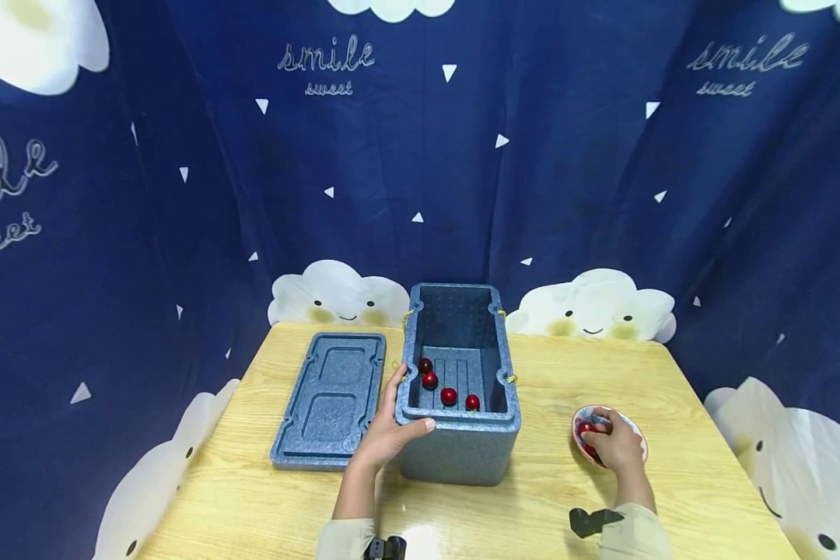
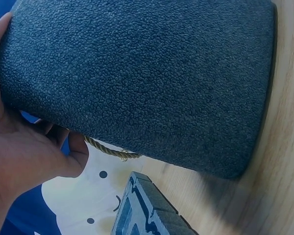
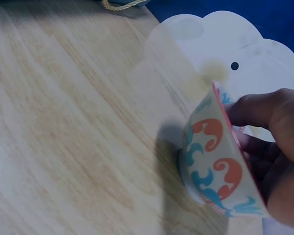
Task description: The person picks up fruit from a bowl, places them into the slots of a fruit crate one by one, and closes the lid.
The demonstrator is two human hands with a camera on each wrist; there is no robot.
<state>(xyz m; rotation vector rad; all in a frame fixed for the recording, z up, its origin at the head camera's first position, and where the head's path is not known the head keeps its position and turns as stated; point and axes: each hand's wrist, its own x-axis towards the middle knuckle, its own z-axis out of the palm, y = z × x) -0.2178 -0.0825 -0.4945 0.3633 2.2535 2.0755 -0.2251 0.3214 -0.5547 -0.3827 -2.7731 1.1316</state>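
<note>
A blue-grey foam box [image 1: 455, 455] stands without its lid, with several dark red cherries [image 1: 449, 397] on its floor. My left hand [image 1: 385, 435] grips the box's near left corner, thumb along the front rim and fingers round the left side. In the left wrist view that hand [image 2: 34, 152] curls at the box's edge. To the right, my right hand [image 1: 616, 445] reaches into a small patterned bowl [image 3: 213, 161], fingertips among red cherries [image 1: 588, 428]. The bowl's wall hides those fingertips in the right wrist view; I cannot tell whether they pinch a cherry.
The foam lid [image 1: 332, 397] lies flat on the wooden table [image 1: 553, 498], left of the box. Yellow rope loops [image 1: 512, 379] hang at the box's sides. A dark blue curtain [image 1: 420, 155] with white clouds surrounds the table's back and sides.
</note>
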